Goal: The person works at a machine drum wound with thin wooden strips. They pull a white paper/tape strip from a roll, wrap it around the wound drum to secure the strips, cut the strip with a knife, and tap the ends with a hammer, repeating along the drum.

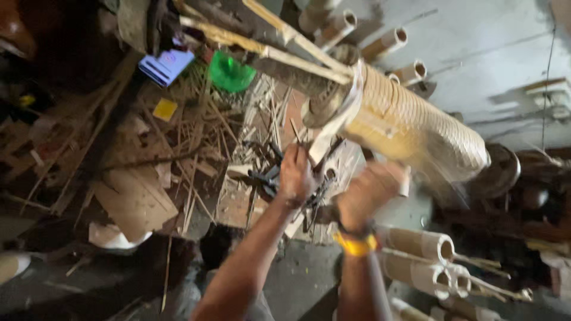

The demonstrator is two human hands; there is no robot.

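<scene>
A large woven cane cylinder (416, 128) lies tilted across the upper right, its open end facing left. It sits on a bundle of long bamboo sticks (279, 44). My left hand (295, 172) is closed just below that open end, gripping a pale cane strip (321, 142) that runs up to the rim. My right hand (369, 193), with a yellow wristband (355, 244), is a blurred fist under the cylinder. A pale stub (404, 178) sticks out of its right side.
Cane scraps and splinters (196, 137) cover the floor at left, with cardboard pieces (134, 199), a green bowl (229, 74) and a blue object (166, 65). Dark metal tools (264, 175) lie by my left hand. Cardboard tubes (422, 246) lie at lower right, more stand at the top.
</scene>
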